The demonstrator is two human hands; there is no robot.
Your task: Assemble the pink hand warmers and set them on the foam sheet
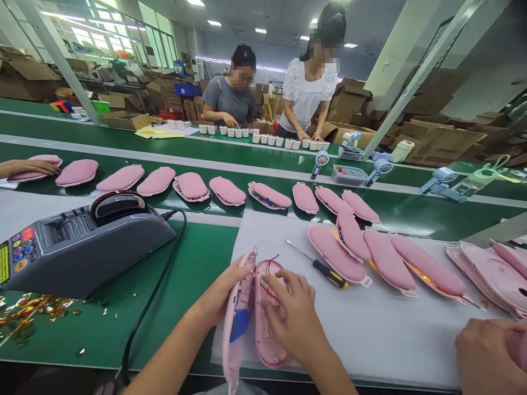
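Observation:
My left hand [228,285] grips one half of a pink plastic casing [230,334], tipped up on its edge, with blue tape on its inner side. Lying beside it, hollow side up, is the other pink casing half [260,345]. My right hand [294,307] is over this half, fingers curled at a thin red wire [268,291] inside it; the fingertips are partly hidden. A screwdriver [317,263] with a black and yellow handle lies on the white sheet, just beyond my right hand.
A grey tape dispenser [102,241] stands at left, its black cable [152,304] trailing across the green bench. Amber tape scraps [37,312] lie before it. Pink casings [191,186] line the far strip and cluster at right [387,258]. Co-workers' hands show at far left [35,167] and lower right [489,356].

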